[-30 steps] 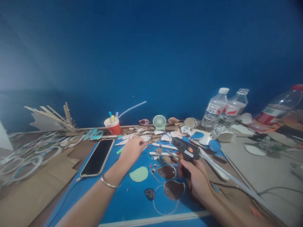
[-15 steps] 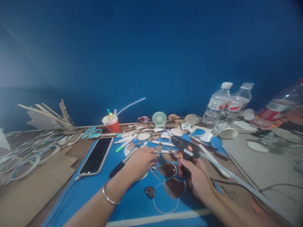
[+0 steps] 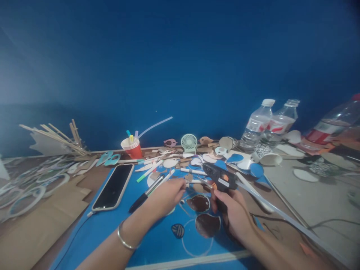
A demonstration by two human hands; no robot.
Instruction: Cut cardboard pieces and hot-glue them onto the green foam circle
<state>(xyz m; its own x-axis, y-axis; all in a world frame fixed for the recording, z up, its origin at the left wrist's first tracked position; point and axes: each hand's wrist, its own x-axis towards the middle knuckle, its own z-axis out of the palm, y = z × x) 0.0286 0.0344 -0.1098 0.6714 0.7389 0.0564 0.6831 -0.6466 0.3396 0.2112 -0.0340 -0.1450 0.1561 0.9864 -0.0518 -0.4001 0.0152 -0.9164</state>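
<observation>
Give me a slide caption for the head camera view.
Right hand grips a glue gun, left hand beside a black pen, over a blue surface.

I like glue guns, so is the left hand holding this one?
No, the right hand grips the glue gun, with the left hand apart from it.

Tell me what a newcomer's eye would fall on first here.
Probably the black glue gun, right of centre in the right grip, a long translucent stick extending from its back. Next, perhaps the phone lying on the left of the blue mat, and the pale green fan near the foot of the blue wall.
</observation>
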